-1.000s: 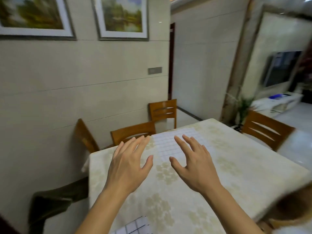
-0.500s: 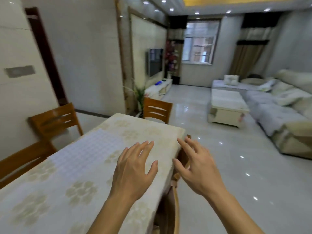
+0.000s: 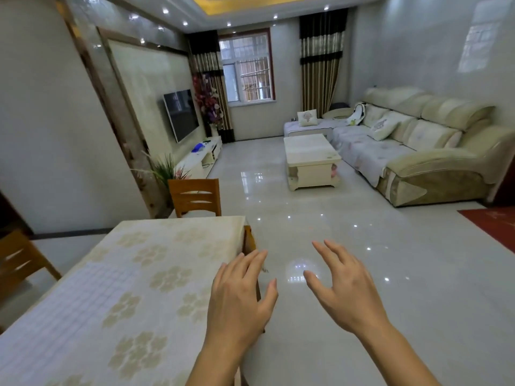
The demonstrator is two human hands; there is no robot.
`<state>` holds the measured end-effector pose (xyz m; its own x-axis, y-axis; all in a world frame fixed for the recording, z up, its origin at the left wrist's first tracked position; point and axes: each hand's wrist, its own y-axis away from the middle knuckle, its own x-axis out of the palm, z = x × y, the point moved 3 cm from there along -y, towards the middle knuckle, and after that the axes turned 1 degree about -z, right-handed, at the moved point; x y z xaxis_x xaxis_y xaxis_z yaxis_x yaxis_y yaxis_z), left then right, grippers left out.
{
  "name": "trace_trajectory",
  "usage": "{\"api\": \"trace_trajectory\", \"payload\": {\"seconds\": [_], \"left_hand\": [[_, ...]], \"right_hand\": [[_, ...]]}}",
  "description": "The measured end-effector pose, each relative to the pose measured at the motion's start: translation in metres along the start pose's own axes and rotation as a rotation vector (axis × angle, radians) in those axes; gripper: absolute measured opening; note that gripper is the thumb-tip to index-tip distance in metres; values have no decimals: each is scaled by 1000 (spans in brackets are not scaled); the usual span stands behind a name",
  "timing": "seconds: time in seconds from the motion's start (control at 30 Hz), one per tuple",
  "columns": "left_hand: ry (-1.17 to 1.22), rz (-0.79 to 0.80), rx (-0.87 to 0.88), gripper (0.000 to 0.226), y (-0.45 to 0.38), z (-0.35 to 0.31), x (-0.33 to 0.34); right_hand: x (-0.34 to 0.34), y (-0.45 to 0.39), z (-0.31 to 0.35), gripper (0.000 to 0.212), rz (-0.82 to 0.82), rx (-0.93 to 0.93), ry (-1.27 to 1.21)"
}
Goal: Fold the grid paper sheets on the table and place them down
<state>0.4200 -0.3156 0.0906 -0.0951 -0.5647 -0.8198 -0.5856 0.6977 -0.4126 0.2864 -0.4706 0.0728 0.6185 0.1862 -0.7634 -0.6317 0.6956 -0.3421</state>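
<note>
Beyond the table, floor [image 3: 320, 224]: glossy pale tile spreads wide to the right and ahead, bare between the table's right edge and the sofa.
Sofa [image 3: 423, 140]: cream, long, set against the right wall, well apart from the table.
Table [image 3: 195, 235]: covered by a cream flower-print cloth; it fills the lower left. Its far edge runs just before a wooden chair, and its right edge drops away under the left hand.
Coffee table [image 3: 312, 157]: pale, standing on the tile just beside the sofa, far ahead of the hands.
Far chair [image 3: 195, 197]: wooden, pushed to the table's far end.
Left chair [image 3: 19, 260]: wooden, only partly in view at the table's left side.
Grid paper sheet [image 3: 83, 302]: lies flat on the left half of the table, faint squares on white, reaching toward the lower left corner of the view. It is left of both hands and touched by neither.
Left hand [image 3: 239, 299]: fingers spread and nearly straight, holding nothing, raised over the table's right edge.
Right hand [image 3: 342, 293]: fingers spread wide and lightly bent, holding nothing, out past the table over open tile, farther from the sheet than the left.
</note>
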Motion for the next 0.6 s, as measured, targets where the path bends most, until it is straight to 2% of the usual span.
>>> {"api": "trace_trajectory", "payload": {"seconds": [0.2,0.37,0.6], "left_hand": [[-29,0,-6,59,-40,-50,51],[2,-71,-69,57,-74,-93,94],[35,-88,-92,54,-112,-134,132]], "right_hand": [[-23,-28,-74,77,17,33,-15],[-52,-60,-137,75,30,37,0],[-75,-103,-188,72,35,20,-1]]}}
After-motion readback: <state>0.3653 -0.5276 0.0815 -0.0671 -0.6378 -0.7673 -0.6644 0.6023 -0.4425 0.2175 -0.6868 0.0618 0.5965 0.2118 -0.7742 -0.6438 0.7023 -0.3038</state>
